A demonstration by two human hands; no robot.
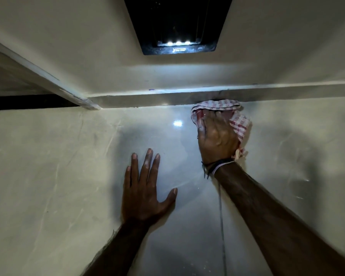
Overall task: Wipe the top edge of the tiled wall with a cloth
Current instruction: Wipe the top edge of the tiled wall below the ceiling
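Observation:
A red-and-white checked cloth (239, 124) is bunched under my right hand (217, 138), pressed against the top of the glossy pale tiled wall (68, 166) where it meets a grey ledge (147, 99). The upper fold of the cloth touches the underside of that ledge. My right hand grips the cloth, its fingers partly hidden in the folds; a dark band sits on the wrist. Lower and to the left, my left hand (145, 186) lies flat on the tile with fingers spread, holding nothing.
Above the ledge, the painted wall carries a black-framed vent (177, 24) with small lights showing through it. A white door or window frame (38, 70) runs diagonally at the upper left, with a dark gap beneath it. A vertical grout line (221, 226) passes under my right forearm.

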